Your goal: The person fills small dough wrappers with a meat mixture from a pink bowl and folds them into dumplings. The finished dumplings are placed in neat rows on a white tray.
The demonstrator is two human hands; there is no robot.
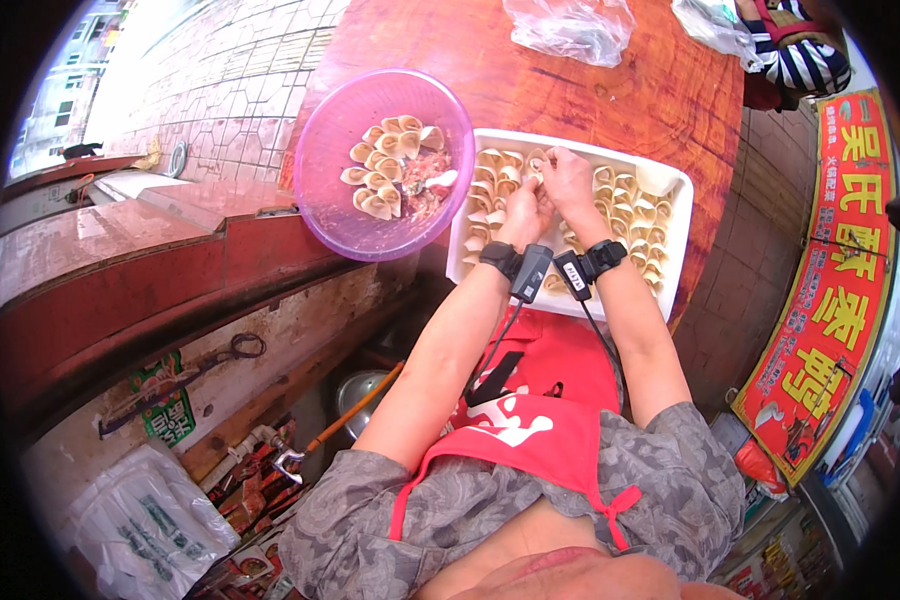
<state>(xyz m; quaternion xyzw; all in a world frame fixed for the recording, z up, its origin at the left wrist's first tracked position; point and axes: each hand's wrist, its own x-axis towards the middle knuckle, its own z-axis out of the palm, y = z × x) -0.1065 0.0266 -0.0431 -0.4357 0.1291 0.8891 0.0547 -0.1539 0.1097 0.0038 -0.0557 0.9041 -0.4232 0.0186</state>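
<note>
My left hand (526, 212) and my right hand (568, 180) meet over a white plastic tray (681, 225), their fingertips on one folded wonton (534, 159). Rows of wontons (630, 210) fill much of the tray on both sides of my hands. To the left, a translucent purple plastic basin (322, 172) holds more folded wontons (386, 142), pink minced filling (429, 166) and a white spoon (441, 179) lying in the filling. Each wrist wears a black strap with a small device and a cable. My palms are partly hidden.
Tray and basin stand on a reddish wooden table (667, 97). Clear plastic bags (570, 30) lie at its far side. Another person's striped sleeve (806, 67) shows at the top right. A tiled ledge (247, 180) is on the left, a red banner with writing (825, 292) on the right.
</note>
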